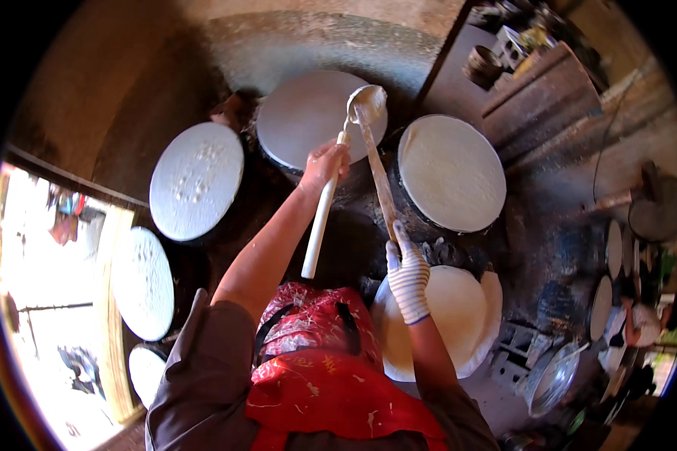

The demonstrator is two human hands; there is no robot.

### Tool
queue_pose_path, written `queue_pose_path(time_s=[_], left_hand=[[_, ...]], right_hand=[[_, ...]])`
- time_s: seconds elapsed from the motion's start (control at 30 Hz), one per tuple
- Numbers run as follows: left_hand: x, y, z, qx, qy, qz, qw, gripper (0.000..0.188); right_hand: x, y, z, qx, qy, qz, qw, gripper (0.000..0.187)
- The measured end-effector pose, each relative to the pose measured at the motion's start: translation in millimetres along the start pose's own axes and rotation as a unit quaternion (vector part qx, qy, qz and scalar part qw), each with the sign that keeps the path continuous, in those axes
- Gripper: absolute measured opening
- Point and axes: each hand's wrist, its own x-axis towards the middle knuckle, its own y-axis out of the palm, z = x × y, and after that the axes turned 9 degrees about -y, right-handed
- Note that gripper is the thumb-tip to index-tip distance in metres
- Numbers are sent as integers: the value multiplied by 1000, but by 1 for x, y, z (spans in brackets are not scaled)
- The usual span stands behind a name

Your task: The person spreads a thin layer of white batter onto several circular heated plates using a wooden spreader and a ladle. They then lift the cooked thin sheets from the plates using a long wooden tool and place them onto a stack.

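My bare left hand (327,165) is closed round the pale handle of a ladle (321,225). The ladle's batter-coated bowl hangs over the far middle round griddle (301,113), whose surface is greyish white. My right hand (408,276), in a striped white glove, grips a long wooden spatula (378,173) by its lower end. The spatula's upper end overlaps the ladle's bowl; whether they touch I cannot tell. Right of it lies a griddle covered with a smooth white layer (453,173). Near my right forearm is a pile of thin pale round sheets (459,316).
On the left, a griddle with a bubbled white layer (195,180) and another white-covered griddle (143,282) curve round me. A brown wall (128,90) rises behind. Metal basin (553,379) and grey cinder blocks (515,346) stand at the right. A person (643,323) is at the far right.
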Motion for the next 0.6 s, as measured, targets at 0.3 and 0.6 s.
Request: queue_pose_path(time_s=[0.3, 0.6], left_hand=[[93, -35, -7, 250, 36, 35, 967, 25], [120, -69, -66, 678, 290, 49, 674, 45]], right_hand=[[27, 95, 1, -42, 132, -18, 990, 40], [21, 144, 72, 75, 164, -158, 971, 40]])
